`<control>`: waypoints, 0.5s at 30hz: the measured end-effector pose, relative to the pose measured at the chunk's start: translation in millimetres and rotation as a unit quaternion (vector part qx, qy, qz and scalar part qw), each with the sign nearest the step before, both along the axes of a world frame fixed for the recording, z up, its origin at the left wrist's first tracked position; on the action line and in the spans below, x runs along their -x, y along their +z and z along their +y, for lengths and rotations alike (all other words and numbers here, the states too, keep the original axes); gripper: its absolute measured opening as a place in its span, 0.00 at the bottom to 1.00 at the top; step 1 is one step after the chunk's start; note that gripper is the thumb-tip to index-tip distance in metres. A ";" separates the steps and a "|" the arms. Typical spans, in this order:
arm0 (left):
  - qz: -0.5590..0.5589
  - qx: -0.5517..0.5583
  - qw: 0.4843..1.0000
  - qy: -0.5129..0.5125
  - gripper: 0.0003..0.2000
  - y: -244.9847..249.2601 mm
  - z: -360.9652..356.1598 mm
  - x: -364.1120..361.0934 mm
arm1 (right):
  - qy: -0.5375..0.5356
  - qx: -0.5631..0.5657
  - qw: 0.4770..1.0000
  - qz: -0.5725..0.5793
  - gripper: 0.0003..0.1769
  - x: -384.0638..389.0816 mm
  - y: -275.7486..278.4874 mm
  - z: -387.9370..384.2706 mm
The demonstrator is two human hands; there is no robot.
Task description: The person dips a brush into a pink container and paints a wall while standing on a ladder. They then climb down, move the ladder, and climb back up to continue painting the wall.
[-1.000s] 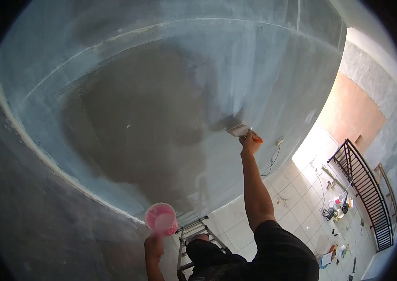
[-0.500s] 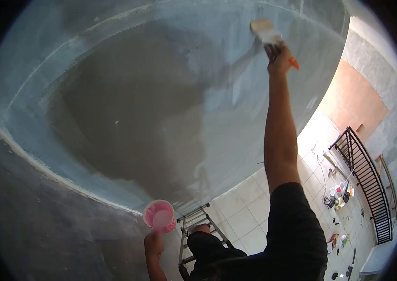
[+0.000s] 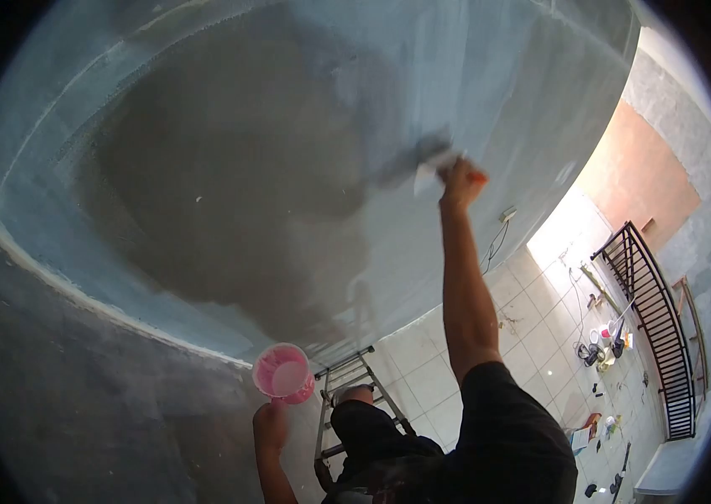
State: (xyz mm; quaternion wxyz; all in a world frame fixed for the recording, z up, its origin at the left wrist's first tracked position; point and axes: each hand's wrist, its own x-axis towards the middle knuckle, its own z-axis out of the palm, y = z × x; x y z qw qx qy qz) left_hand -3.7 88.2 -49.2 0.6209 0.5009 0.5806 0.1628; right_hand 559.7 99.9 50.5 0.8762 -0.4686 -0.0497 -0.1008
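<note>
My right hand is closed around the orange handle of a wide paintbrush, blurred by motion. Its bristles are against or close to the grey wall, with their shadow just to the left. At the lower middle, my left hand grips the short handle of a pink plastic dipper, which is held upright. Pale, pinkish-white liquid sits inside the dipper, and smears coat its inner side. A large dark, damp-looking patch covers the wall left of the brush.
Below me a metal ladder stands on the white tiled floor, with my leg on it. A black railing runs along the right. Tools and small containers lie scattered near it. A wall socket with a hanging cable is right of my arm.
My right hand has swept the brush downward and a little left along the wall. My left hand still holds the dipper in nearly the same place. The view has shifted slightly.
</note>
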 end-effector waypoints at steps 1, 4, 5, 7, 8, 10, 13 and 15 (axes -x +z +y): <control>0.000 0.001 1.000 0.010 0.15 1.6 -0.9 1.5 | 0.019 -0.115 0.992 -0.048 0.12 6.4 44.4 -7.2; 0.001 -0.005 1.000 0.016 0.15 2.8 -0.3 -2.1 | 0.122 -0.214 0.956 -0.159 0.14 4.9 120.1 -35.8; 0.004 -0.014 1.000 0.009 0.14 3.3 -1.5 -0.8 | 0.120 -0.210 0.958 -0.153 0.14 7.2 123.1 -37.6; 0.005 -0.019 1.000 0.003 0.14 3.8 -1.8 -1.8 | 0.139 -0.221 0.955 -0.142 0.15 12.4 127.0 -33.5; 0.003 -0.026 1.000 0.000 0.14 3.9 -2.4 -1.3 | 0.174 -0.222 0.951 -0.129 0.15 7.7 107.8 -26.9; 0.001 -0.015 1.000 0.011 0.14 -1.0 -3.3 2.3 | 0.152 -0.186 0.962 -0.131 0.23 5.6 28.4 0.1; -0.011 -0.006 1.000 0.025 0.13 -1.4 -4.2 0.7 | 0.132 -0.121 0.983 0.031 0.19 46.8 -80.2 -2.2; -0.011 0.002 1.000 0.020 0.13 -3.7 -11.7 6.7 | 0.057 0.024 0.994 0.087 0.17 70.7 -142.7 -6.7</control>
